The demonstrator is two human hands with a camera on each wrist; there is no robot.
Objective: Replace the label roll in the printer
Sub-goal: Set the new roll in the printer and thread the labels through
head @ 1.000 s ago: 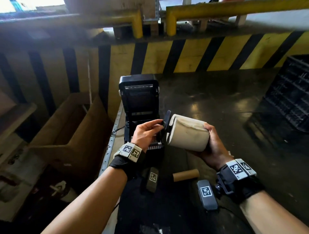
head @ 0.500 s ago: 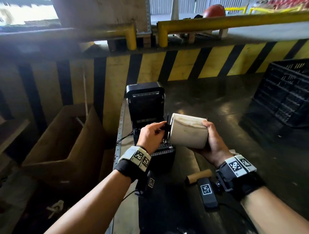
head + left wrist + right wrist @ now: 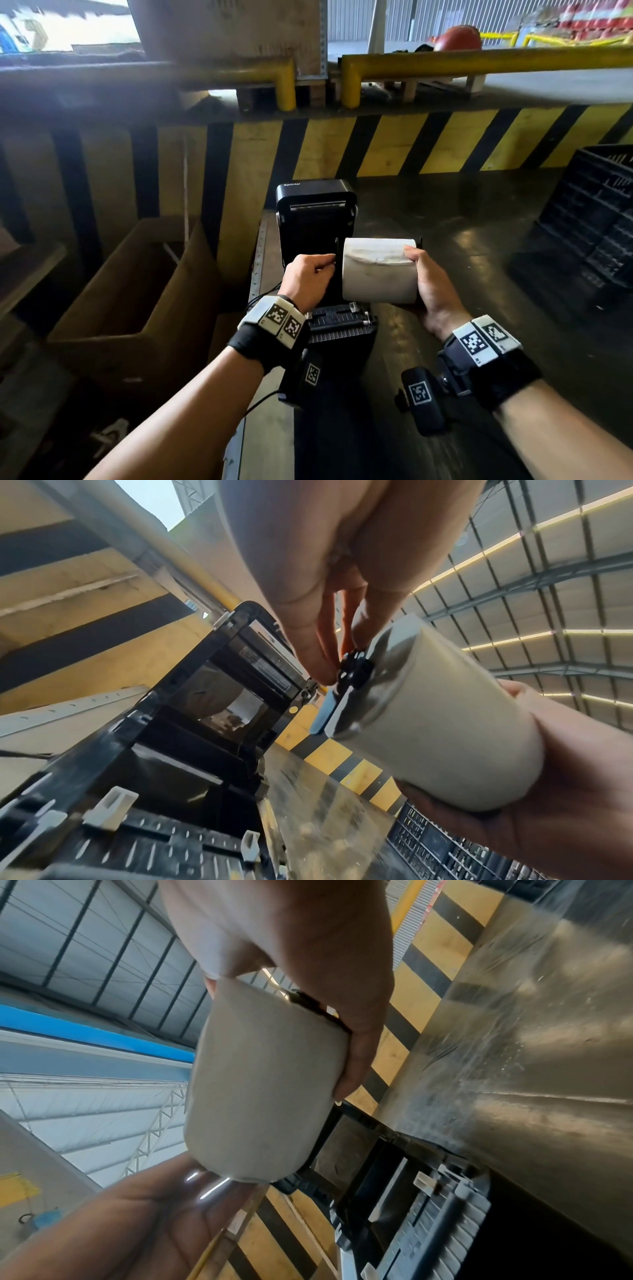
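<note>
Label roll (image 3: 378,272) is being held in the air, lying crosswise, just above and in front of the opened printer (image 3: 317,219), not seated in its bay. Right hand (image 3: 432,287) is gripping the right end of the roll, with its thumb lying over the top edge and its fingers curling round the underside; the right wrist view is showing the same grip, the roll (image 3: 263,1080) sitting between the thumb above and the fingers below. Left hand (image 3: 308,279) is sitting at the roll's left end, its fingers curling and pinching the black spindle holder (image 3: 337,257) that is standing against that end face. The left wrist view is confirming this: fingertips (image 3: 322,666) are closing on the black hub (image 3: 354,666) at the centre of the roll's end (image 3: 377,669).

Printer is standing with its lid raised upright toward the striped barrier (image 3: 394,144), its paper bay (image 3: 212,696) lying open under the roll. The unit is resting on a dark metal table (image 3: 462,274), at its left edge. A black plastic crate (image 3: 589,219) is sitting on the table well to the right. An open cardboard box (image 3: 137,291) is standing on the floor to the left of the table.
</note>
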